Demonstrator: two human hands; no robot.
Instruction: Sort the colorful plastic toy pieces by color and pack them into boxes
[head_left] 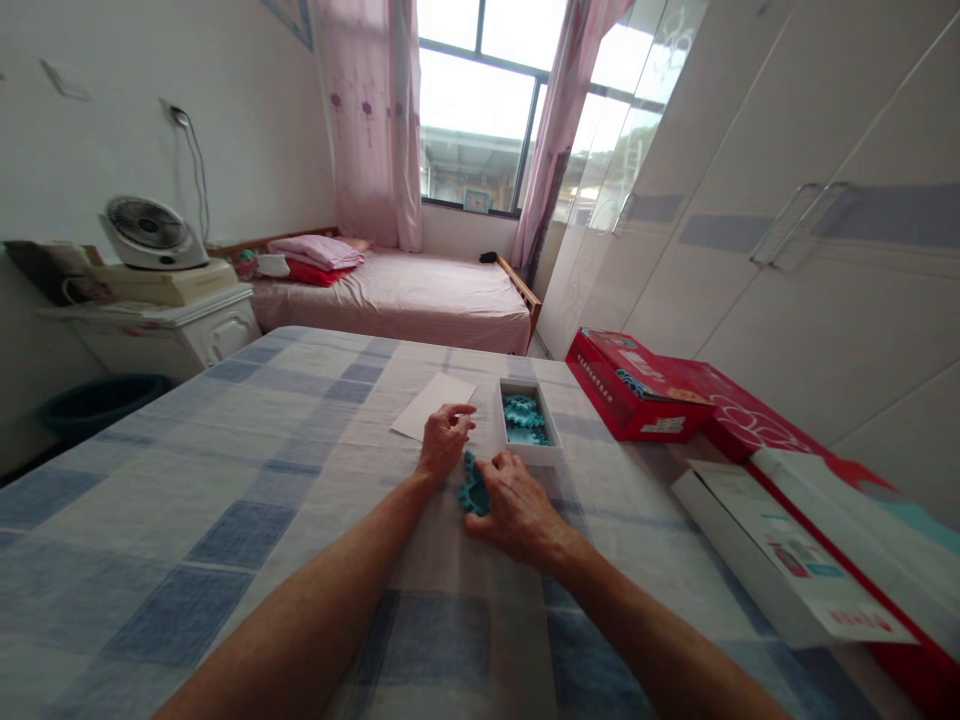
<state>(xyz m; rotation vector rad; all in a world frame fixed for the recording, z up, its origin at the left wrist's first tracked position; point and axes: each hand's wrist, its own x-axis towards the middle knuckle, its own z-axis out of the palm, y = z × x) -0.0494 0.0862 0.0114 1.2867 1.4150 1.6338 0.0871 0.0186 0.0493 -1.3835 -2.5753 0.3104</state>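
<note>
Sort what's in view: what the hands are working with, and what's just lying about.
In use:
toothed teal piece, held in the right hand
open white box holding more teal pieces
white card beside the left hand, probably

Lying about:
red box
white carton
fan
pink bedding

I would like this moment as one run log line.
right hand: holds teal gear piece | left hand: empty | open white box: teal pieces inside

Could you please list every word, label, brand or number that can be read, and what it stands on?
No text can be read with certainty.
Red box: pale characters and a white label, too small.
White carton: red lettering, too blurred.
</note>
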